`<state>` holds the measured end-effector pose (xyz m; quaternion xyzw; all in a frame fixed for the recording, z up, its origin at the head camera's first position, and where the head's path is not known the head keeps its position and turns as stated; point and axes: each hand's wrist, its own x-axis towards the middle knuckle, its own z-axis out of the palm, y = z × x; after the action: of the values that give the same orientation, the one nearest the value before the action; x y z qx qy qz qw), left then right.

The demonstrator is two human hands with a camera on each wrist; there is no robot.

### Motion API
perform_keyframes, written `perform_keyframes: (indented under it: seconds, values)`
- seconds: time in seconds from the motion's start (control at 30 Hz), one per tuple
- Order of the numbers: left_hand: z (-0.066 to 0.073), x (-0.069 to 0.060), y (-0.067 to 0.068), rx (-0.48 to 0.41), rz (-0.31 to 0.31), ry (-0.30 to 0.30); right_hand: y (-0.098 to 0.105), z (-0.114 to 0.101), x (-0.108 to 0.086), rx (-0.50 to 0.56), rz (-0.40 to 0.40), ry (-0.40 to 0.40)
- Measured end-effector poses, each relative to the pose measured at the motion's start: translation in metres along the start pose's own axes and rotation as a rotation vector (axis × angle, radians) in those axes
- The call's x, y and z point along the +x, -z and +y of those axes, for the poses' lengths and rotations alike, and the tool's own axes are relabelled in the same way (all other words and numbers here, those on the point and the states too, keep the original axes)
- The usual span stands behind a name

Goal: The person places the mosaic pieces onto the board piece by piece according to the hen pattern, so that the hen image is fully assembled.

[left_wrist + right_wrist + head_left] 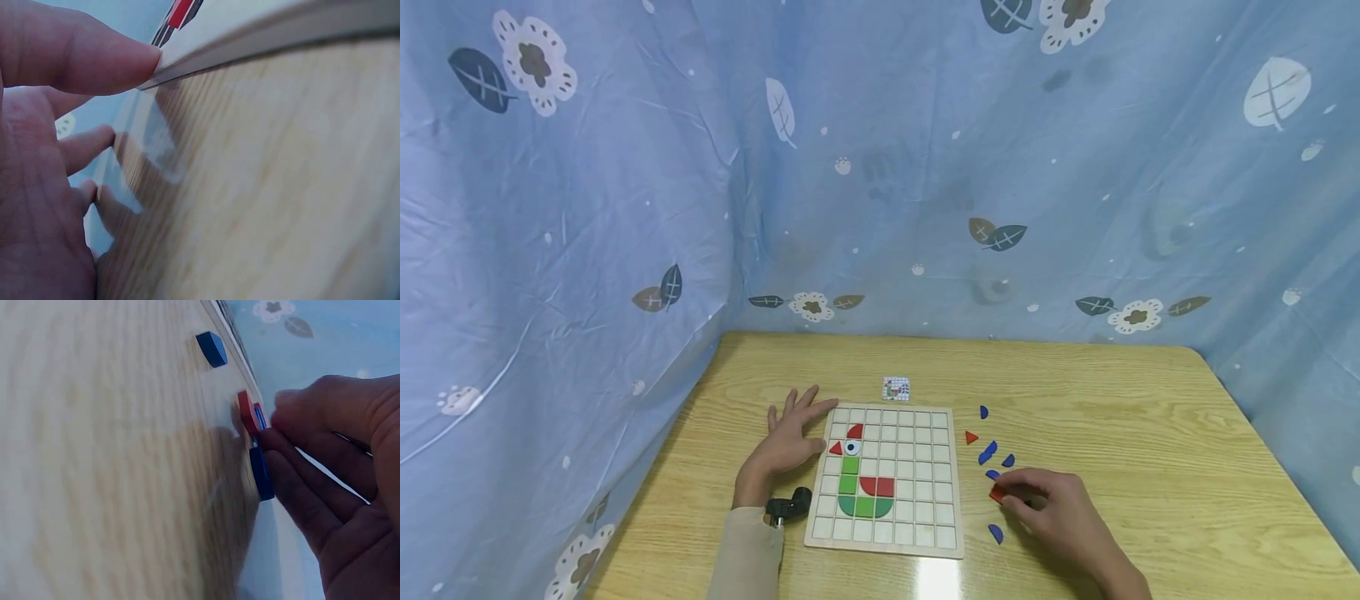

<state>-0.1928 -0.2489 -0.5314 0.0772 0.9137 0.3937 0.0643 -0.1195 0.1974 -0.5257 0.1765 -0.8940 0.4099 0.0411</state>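
Observation:
A square-gridded wooden board (922, 469) lies on the table, with a bird-like figure of red and green tiles and an eye tile (852, 447) on its left half. My left hand (788, 442) rests at the board's upper left edge, fingers spread; in the left wrist view its thumb (112, 59) touches the board's side. Right of the board, my right hand (1060, 508) pinches a small red tile (997, 493) between thumb and fingers. The right wrist view shows this red tile (248, 412) tilted on edge beside a blue piece (261, 475); its full outline is partly hidden.
Several blue half-round pieces (996, 533) and a red triangle (972, 437) lie between the board and my right hand. A small pattern card (896, 388) sits behind the board. Blue patterned cloth (910, 167) hangs around the wooden table (1150, 433).

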Motion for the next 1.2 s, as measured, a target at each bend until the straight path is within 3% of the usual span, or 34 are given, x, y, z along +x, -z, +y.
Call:
perform_keyframes:
  seconds: [0.17, 0.47, 0.77, 1.2]
  values:
    - [-0.001, 0.0, 0.0, 0.005, 0.0, 0.003, 0.002, 0.0, 0.001, 0.023, -0.057, 0.016]
    - [-0.001, 0.001, -0.001, -0.001, -0.007, 0.01, -0.005, 0.002, 0.006, 0.013, -0.054, 0.113]
    - [0.0, 0.0, -0.001, -0.002, 0.003, 0.0, -0.012, 0.0, 0.011, 0.1, -0.139, 0.208]
    - [0.002, 0.0, 0.0, 0.0, 0.004, 0.009, -0.01, -0.006, 0.006, -0.14, -0.038, 0.223]
